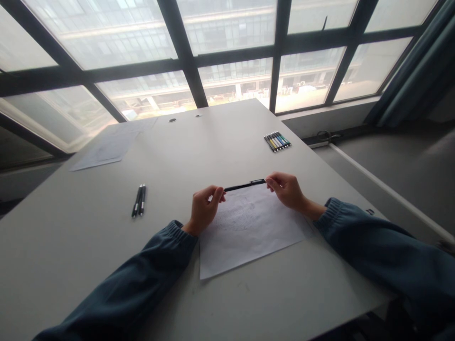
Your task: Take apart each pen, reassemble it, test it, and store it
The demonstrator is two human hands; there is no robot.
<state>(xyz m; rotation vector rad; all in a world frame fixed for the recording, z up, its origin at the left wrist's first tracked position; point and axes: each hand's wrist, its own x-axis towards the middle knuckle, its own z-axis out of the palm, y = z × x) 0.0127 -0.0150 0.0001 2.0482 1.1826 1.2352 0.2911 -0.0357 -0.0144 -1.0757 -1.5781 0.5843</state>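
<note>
Both hands hold one slim black pen (244, 185) w/ a metal clip, kept nearly level just above the white paper sheet (249, 227) that has a faint pencil drawing on it. The left hand (204, 208) pinches the left end of the pen between thumb and fingertips; the right hand (286, 189) pinches the other end, near the clip, in the same way. So the pen is stretched between the 2 hands, not touching the sheet as far as I can tell. Both wrists come out of dark blue sleeves w/ elastic cuffs, and the sheet lies under and between them on the pale grey surface (71, 246). To the left of the left hand, well apart, 2 black pens (139, 201) lie side by side. Beyond the right hand, further away from the person, a row of several pens w/ coloured barrels (277, 141) lies close together. Far beyond the left hand, near the window side, there is another pale sheet (106, 149), its content too faint to read.
</note>
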